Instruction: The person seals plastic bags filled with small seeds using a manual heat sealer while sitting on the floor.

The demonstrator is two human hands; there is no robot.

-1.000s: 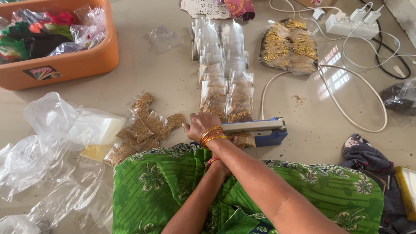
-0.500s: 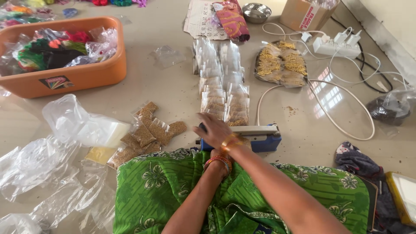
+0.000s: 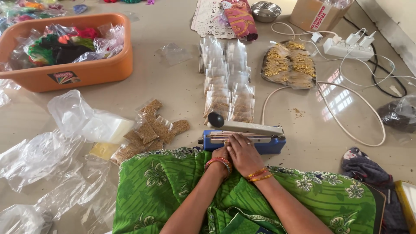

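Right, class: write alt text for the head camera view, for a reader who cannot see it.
A person's right hand and left hand rest together at a blue heat sealer on the floor, its arm raised. Beyond it lie rows of filled clear packets; an orange tub sits at upper left, loose plastic bags at left.

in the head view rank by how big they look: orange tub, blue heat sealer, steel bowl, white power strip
1. orange tub, clearly the largest.
2. blue heat sealer.
3. white power strip.
4. steel bowl, though it sits farthest from the camera, and it looks close to the power strip, so those two are unsure.
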